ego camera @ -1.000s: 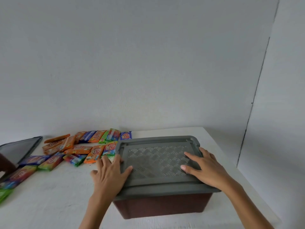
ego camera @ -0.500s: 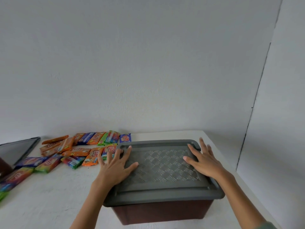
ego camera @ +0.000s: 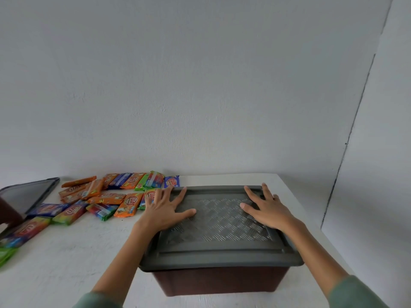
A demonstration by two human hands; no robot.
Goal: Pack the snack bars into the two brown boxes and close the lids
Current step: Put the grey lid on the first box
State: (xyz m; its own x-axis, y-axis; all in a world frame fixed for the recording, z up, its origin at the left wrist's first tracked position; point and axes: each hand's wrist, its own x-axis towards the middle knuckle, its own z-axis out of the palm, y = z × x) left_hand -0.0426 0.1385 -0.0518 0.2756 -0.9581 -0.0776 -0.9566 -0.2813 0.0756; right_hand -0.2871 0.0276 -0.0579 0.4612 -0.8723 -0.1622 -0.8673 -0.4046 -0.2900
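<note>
A brown box point(ego camera: 219, 282) stands in front of me on the white table, with its grey lid point(ego camera: 220, 243) lying flat on top. My left hand point(ego camera: 165, 207) rests palm-down on the lid's far left part, fingers spread. My right hand point(ego camera: 266, 207) presses flat on the far right part, fingers apart. Neither hand holds anything. Several snack bars point(ego camera: 104, 197) in orange, green and blue wrappers lie loose on the table to the left. A second brown box point(ego camera: 9, 215) shows at the left edge, its grey lid point(ego camera: 26, 194) propped up.
The white table point(ego camera: 66, 252) meets a plain wall behind. Its right edge runs close past the closed box. More bars point(ego camera: 24, 230) lie near the left edge, and a green wrapper point(ego camera: 6, 255) is partly cut off.
Both hands slid from the lid's near side toward its far edge, still flat on it. The view has dropped closer to the box.
</note>
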